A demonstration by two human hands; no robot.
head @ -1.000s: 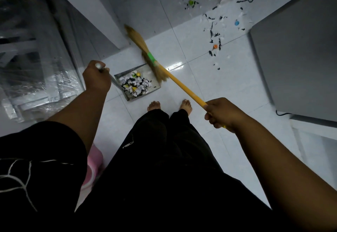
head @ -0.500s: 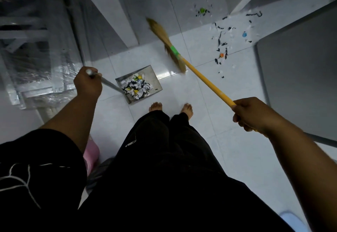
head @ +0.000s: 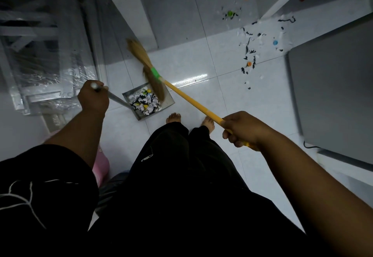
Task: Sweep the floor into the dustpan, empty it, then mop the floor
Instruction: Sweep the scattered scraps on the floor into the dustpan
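Clamping left hand [head: 93,100] round dustpan [head: 169,103] handle & right hand [head: 241,130] round broom [head: 191,100] stick, both grips tight, bristles at dustpan's far edge, scraps [head: 249,51] beyond.

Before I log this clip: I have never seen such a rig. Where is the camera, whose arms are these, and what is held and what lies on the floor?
There is no machine here, only a person. The one picture comes from a wide-angle camera worn on their head, looking down past black clothes to their bare feet. The left hand grips the thin metal handle of a grey metal dustpan, which sits on the white tiled floor and holds a heap of black and white paper scraps. The right hand grips the yellow stick of a straw broom, whose bristles reach over the dustpan's far edge. Farther away, more torn scraps and small coloured bottle caps lie unswept on the tiles.
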